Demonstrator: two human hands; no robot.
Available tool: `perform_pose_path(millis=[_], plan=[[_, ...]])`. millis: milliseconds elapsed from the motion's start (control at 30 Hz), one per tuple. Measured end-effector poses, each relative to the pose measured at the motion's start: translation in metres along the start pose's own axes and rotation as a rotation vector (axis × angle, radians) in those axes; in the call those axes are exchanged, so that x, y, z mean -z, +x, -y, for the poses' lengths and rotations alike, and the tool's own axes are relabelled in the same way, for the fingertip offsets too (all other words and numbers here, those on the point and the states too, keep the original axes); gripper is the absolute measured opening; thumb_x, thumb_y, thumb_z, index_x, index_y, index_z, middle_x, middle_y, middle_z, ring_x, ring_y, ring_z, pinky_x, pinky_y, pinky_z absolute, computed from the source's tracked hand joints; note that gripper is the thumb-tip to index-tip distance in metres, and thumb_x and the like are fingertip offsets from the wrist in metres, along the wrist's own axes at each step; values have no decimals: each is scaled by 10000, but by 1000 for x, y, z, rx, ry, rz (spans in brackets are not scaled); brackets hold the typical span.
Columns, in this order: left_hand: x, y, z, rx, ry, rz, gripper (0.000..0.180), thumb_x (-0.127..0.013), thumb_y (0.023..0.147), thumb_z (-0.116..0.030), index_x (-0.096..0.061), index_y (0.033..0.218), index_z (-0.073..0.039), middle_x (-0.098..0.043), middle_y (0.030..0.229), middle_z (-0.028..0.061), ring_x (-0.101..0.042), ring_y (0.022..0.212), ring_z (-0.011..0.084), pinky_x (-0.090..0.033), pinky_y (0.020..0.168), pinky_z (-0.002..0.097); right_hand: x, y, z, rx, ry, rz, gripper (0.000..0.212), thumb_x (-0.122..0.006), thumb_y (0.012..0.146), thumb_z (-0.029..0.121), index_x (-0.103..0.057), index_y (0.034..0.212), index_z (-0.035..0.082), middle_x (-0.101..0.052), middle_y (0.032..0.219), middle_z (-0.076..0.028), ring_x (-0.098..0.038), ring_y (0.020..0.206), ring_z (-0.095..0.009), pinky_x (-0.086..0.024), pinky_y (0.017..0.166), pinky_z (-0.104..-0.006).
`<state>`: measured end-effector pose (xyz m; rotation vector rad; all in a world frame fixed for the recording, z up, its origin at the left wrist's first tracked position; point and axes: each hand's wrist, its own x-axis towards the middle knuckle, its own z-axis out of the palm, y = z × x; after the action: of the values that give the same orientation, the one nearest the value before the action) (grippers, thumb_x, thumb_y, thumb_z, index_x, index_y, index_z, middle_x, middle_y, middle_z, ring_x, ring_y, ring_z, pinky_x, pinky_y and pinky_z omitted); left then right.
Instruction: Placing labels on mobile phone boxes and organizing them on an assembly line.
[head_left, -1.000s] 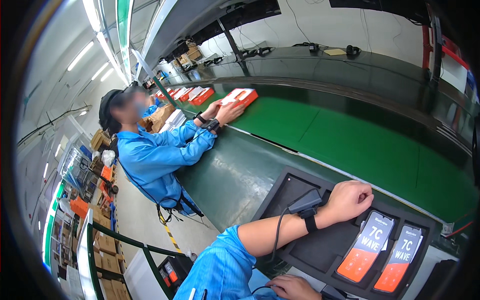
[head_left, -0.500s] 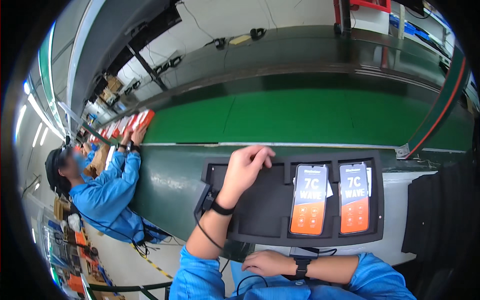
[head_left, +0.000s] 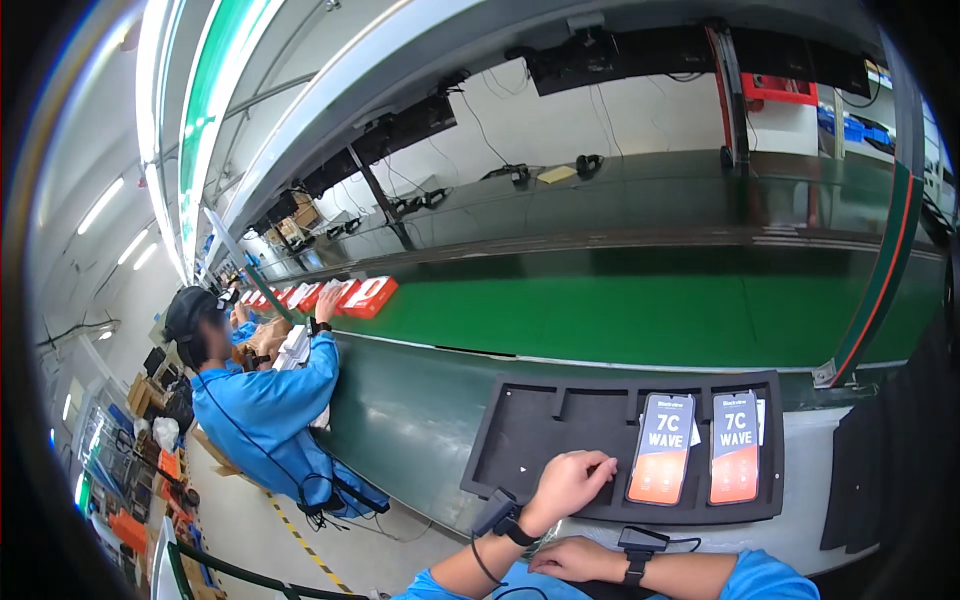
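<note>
A black foam tray (head_left: 530, 440) lies in front of me with recessed slots. Two smartphones sit upright in its right-hand slots: one phone (head_left: 662, 449) nearer the middle, another phone (head_left: 735, 447) at the right. Both have screens or films in dark grey and orange. My left hand (head_left: 575, 487) is over the tray's near edge, left of the phones, its fingers loosely curled with nothing visible in them. Just below it, my right hand (head_left: 568, 557) rests palm down in front of the tray, fingers loosely stretched, holding nothing I can see. Both wrists wear black straps with small devices.
Beyond the tray runs a green conveyor belt (head_left: 620, 310). At the left, a co-worker in a blue coat (head_left: 265, 410) reaches toward red and white boxes (head_left: 370, 297) on the belt. A green metal post (head_left: 878, 280) stands at the right. Dark foam sheets (head_left: 865, 470) lie beside me.
My left hand has moved from the tray's far edge to its near edge, close to my right hand. The view has tilted up. The co-worker's hands have separated at the boxes.
</note>
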<state>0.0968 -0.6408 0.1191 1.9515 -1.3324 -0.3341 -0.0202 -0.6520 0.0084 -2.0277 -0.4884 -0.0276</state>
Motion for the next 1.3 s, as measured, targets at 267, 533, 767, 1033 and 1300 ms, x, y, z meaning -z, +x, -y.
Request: perform_pose_path(millis=[267,533,767,1033,1300], plan=[[5,-1,3,97,-163,77,225,-575,952,-187,-694,917,0,-709,748,81,-682,677,142,-525,633,277,1,4,10,-15,5,-19,200,-582,931,244,-692,1020,104,-708,977,-97,-670,905,-295,-528,799,-390],[8,-1,4,87,-209,74,205,-576,948,-170,-690,928,0,-700,742,72,-666,664,127,-513,615,273,1,4,10,-6,-17,-35,202,-585,927,241,-695,1010,94,-706,960,-103,-674,887,-295,-530,782,-391],[8,-4,5,36,-228,25,180,-581,939,-150,-699,926,-14,-697,739,68,-661,661,124,-505,601,266,1,4,9,-11,6,-33,191,-589,923,234,-694,994,90,-702,966,-100,-673,888,-297,-534,777,-392],[8,-5,9,15,-301,32,178,-574,940,-140,-696,927,-11,-699,783,86,-672,696,134,-508,618,263,3,5,12,7,14,-37,177,-590,913,207,-689,998,87,-695,971,-97,-665,905,-286,-531,790,-389],[11,-6,9,17,-251,57,169,-587,927,-145,-700,926,-19,-693,792,87,-674,723,159,-510,647,274,7,5,14,1,34,-32,169,-590,902,187,-684,998,84,-692,994,-90,-653,940,-293,-528,805,-395]])
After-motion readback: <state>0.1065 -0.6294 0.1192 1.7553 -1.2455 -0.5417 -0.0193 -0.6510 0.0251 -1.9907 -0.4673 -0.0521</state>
